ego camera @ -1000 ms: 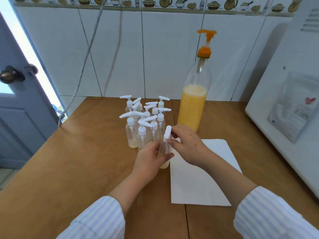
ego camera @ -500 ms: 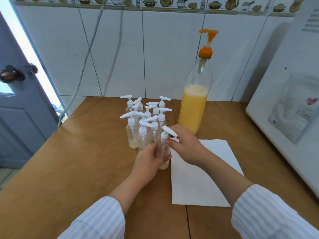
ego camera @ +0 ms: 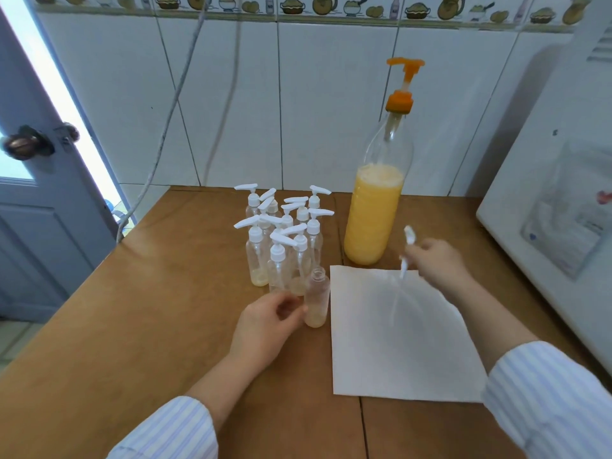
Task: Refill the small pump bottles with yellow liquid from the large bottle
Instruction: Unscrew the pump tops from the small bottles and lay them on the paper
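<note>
A small clear bottle (ego camera: 317,298) stands uncapped on the wooden table, a little yellowish liquid at its bottom. My left hand (ego camera: 270,318) grips its lower left side. My right hand (ego camera: 435,261) holds the white pump head (ego camera: 408,251) with its long dip tube over the white paper sheet (ego camera: 397,342). Behind stands a cluster of several small pump bottles (ego camera: 284,236), all capped. The large bottle (ego camera: 377,200), about half full of yellow liquid and topped by an orange pump, rises to their right.
A white appliance (ego camera: 546,226) with a plastic pouch on its side fills the right edge. A cable (ego camera: 172,104) hangs down the tiled wall at the left. A blue door (ego camera: 36,180) with a knob stands left of the table (ego camera: 159,309).
My right hand unscrewed the pump head and lifted it out to the right, over the paper. The small bottle now stands uncapped, and my left hand has stayed on it.
</note>
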